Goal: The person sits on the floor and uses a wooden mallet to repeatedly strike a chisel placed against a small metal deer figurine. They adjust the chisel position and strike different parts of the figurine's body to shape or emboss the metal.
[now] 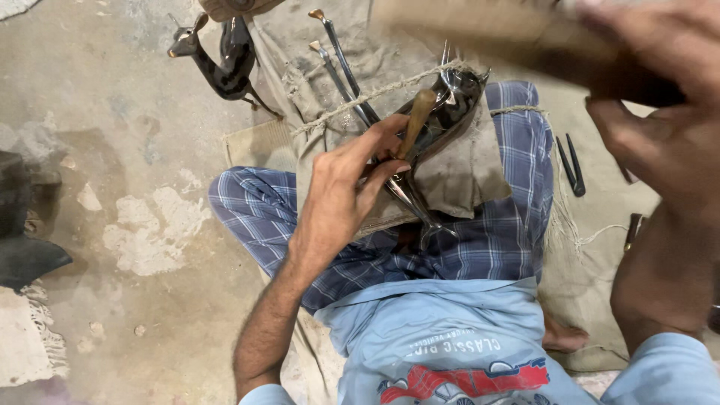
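My left hand (pixel 346 191) grips a wooden-handled chisel (pixel 415 124), its tip set against a dark polished carved animal figure (pixel 448 112) lying on a burlap cloth (pixel 457 180) across my lap. My right hand (pixel 660 112) is raised close to the camera at the top right, closed around a blurred wooden mallet (pixel 495 34). The figure's thin legs (pixel 409 196) run toward my body under the left hand.
A second dark carved deer figure (pixel 225 64) stands on the concrete floor at the upper left. Two metal chisels (pixel 341 67) lie on the cloth beside it. Dark pliers (pixel 571 166) rest on sacking at the right. A rag (pixel 34 337) lies lower left.
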